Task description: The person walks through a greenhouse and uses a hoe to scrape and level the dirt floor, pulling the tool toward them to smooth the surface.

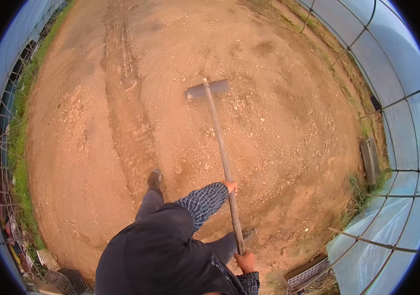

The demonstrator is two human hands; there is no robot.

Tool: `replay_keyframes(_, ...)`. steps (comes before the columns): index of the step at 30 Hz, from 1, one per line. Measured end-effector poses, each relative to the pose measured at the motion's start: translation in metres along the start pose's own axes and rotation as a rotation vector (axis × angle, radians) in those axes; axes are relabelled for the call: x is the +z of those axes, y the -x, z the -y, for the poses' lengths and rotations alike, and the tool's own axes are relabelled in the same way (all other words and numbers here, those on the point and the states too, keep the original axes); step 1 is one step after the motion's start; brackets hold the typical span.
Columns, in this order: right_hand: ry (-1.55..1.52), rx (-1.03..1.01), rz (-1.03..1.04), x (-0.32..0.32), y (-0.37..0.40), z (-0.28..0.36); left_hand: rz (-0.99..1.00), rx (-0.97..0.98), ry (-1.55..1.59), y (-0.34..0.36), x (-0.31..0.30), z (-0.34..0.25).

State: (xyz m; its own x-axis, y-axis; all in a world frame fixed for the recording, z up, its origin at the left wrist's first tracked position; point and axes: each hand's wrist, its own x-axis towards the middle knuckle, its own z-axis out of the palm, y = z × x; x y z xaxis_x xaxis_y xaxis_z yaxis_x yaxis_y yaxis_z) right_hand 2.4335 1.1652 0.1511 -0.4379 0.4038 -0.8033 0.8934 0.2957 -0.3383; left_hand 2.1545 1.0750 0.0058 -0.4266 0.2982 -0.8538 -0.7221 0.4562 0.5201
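A wide-bladed hoe (224, 153) with a long wooden handle reaches forward from my body. Its flat grey blade (218, 86) rests on the dirt ground, among small stones. Partway down the handle, my left hand (229, 186) is closed around the wood, the arm in a checked sleeve. My right hand (245, 262) grips close to the handle's near end, beside my right leg. Parts of the fingers on both hands are hidden by the handle or the angle.
Loose gravel (261, 118) lies around the blade, and a tyre rut (124, 88) runs to its left. Plastic sheeting on a pipe frame (406, 147) curves along the right. Crates (60, 281) stand at lower left; a grey block (369, 160) lies by the right edge.
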Motion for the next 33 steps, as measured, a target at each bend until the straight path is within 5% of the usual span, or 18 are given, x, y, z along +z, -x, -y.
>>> replay_keyframes(1, 0.022, -0.024, -0.037, 0.02, 0.006, 0.049, -0.032, 0.092, -0.176, -0.013, -0.042, -0.007)
replay_keyframes(3, 0.154, -0.223, -0.164, 0.091, -0.016, 0.103, 0.018, -0.029, 0.283, -0.078, -0.129, -0.008)
replay_keyframes(4, 0.059, -0.153, -0.104, 0.114, -0.003, 0.164, -0.082, -0.077, 0.148, -0.008, -0.18, -0.067)
replay_keyframes(7, -0.092, -0.068, -0.053, 0.148, 0.033, 0.252, -0.033, -0.019, 0.042, 0.0, -0.274, -0.091)
replay_keyframes(8, -0.131, -0.079, -0.038, 0.163, 0.047, 0.264, -0.025, -0.032, 0.011, 0.007, -0.281, -0.086)
replay_keyframes(10, -0.124, -0.06, -0.052, 0.18, 0.065, 0.236, -0.054, -0.095, 0.634, 0.023, -0.286, -0.068)
replay_keyframes(13, -0.147, 0.041, -0.007, 0.196, 0.133, 0.192, 0.005, -0.121, 0.766, 0.057, -0.302, -0.043)
replay_keyframes(16, -0.056, -0.009, -0.093, 0.215, 0.191, 0.137, 0.026, -0.166, 0.591, 0.048, -0.28, 0.04)
replay_keyframes(19, -0.009, -0.111, -0.097, 0.251, 0.217, 0.005, -0.04, -0.284, 0.561, 0.059, -0.232, 0.126)
replay_keyframes(22, 0.009, 0.131, -0.084, 0.195, 0.308, 0.099, 0.065, -0.39, 0.601, 0.123, -0.2, 0.148)
replay_keyframes(27, 0.222, 0.318, -0.002, 0.173, 0.354, 0.095, 0.123, -0.559, 0.603, 0.194, -0.187, 0.14)
replay_keyframes(33, 0.228, 0.321, -0.02, 0.17, 0.323, 0.161, 0.234, -0.748, 0.585, 0.153, -0.246, 0.11)
